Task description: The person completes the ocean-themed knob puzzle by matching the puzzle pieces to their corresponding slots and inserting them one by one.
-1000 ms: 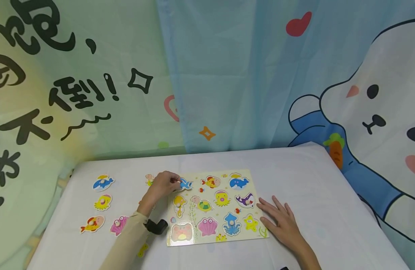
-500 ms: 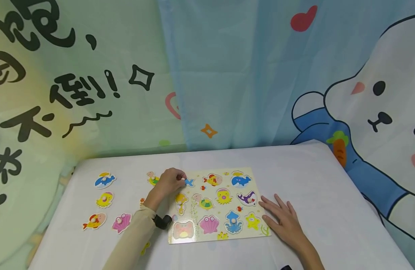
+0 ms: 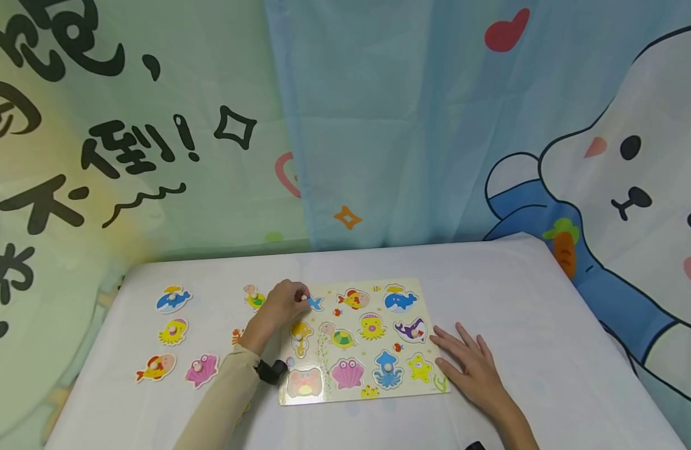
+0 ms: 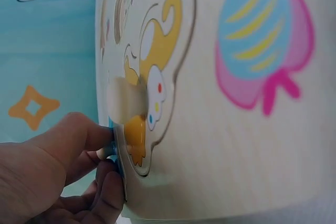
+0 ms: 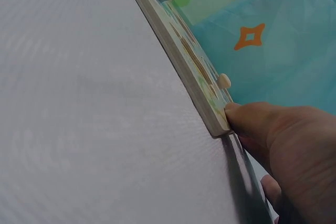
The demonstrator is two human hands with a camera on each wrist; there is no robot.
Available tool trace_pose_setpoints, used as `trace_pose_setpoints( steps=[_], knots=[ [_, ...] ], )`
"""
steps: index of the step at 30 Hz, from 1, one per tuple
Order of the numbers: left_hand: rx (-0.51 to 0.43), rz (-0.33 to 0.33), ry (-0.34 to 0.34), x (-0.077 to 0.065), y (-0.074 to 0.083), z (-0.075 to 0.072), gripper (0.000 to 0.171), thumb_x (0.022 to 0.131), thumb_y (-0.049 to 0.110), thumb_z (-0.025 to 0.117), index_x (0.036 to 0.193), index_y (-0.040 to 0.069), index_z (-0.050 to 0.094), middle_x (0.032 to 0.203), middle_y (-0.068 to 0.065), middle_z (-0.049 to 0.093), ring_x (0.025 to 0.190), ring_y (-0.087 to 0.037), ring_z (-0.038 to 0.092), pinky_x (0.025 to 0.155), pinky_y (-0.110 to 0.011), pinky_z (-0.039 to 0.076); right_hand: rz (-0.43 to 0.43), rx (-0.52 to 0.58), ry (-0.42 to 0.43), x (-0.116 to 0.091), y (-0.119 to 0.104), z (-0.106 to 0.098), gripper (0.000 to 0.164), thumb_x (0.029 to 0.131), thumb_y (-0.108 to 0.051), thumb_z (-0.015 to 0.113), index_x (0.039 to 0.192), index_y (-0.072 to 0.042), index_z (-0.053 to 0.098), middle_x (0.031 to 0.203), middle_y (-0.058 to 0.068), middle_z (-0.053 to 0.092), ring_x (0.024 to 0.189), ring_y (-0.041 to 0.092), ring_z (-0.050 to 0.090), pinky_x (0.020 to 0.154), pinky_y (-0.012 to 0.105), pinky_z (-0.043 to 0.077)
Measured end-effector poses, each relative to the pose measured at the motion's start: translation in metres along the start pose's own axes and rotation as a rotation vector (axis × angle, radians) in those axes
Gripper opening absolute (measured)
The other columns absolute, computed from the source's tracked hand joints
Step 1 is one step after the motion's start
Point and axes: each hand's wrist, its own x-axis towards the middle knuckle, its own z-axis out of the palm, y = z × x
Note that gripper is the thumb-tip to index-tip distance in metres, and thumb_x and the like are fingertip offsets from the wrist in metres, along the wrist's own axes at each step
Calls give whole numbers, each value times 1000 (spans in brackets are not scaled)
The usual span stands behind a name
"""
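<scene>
With thumb and fingers my left hand [image 3: 279, 309] pinches the small knob of a blue fish-tailed puzzle piece [image 3: 315, 304] at the top left corner of a pale wooden puzzle board [image 3: 359, 350]. Most of that piece is covered by the fingers; in the left wrist view its knob [image 4: 106, 152] shows between them. Just below it a yellow seahorse piece [image 3: 301, 337] with a knob lies in its slot. My right hand [image 3: 470, 362] rests with spread fingers at the board's right edge, and in the right wrist view its thumb [image 5: 247, 116] touches the board's corner.
Left of the board lie loose pieces: a blue whale [image 3: 173, 300], a yellow octopus [image 3: 173, 332], a red-yellow fish [image 3: 156, 367], a pink shell [image 3: 202, 370] and a turtle [image 3: 254, 297]. My left sleeve [image 3: 224, 394] partly covers others. A printed curtain [image 3: 379, 156] hangs behind the white-covered table [image 3: 520, 300].
My left hand has shifted slightly right with the blue piece, covering more of it. My right hand keeps its place at the board's edge. The head view has shifted a little.
</scene>
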Motion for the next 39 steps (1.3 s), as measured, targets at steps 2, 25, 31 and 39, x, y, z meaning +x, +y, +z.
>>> trace_pose_setpoints(
  steps=[2, 25, 31, 39],
  knots=[
    [-3, -10, -1, 0, 0, 0, 5, 83, 6, 66, 81, 7, 62, 75, -4, 50, 75, -18, 43, 71, -30, 35, -4, 6, 5, 0, 0, 0, 41, 91, -29, 62, 130, -17, 61, 144, 12, 52, 142, 46, 24, 111, 68, 5],
    [-27, -65, 29, -5, 5, 3, 5, 85, 4, 63, 89, 7, 63, 89, -8, 47, 78, -18, 47, 72, -29, 41, -4, 14, -1, 0, 1, 0, 41, 92, -30, 62, 130, -16, 60, 144, 13, 51, 142, 47, 23, 112, 68, 4],
    [-5, -69, 37, -7, 2, 6, 8, 87, 7, 62, 94, 9, 64, 96, -10, 45, 78, -20, 49, 73, -31, 43, 0, 19, -6, -1, 2, 2, 41, 92, -29, 62, 131, -15, 60, 145, 14, 51, 142, 48, 23, 113, 67, 1],
    [21, -70, 42, -9, 4, 8, 10, 88, 10, 63, 98, 11, 65, 99, -11, 48, 81, -21, 49, 75, -32, 45, -7, 11, 1, -1, 2, 2, 41, 91, -29, 62, 130, -16, 60, 144, 14, 51, 142, 47, 24, 113, 66, 2]
  ],
)
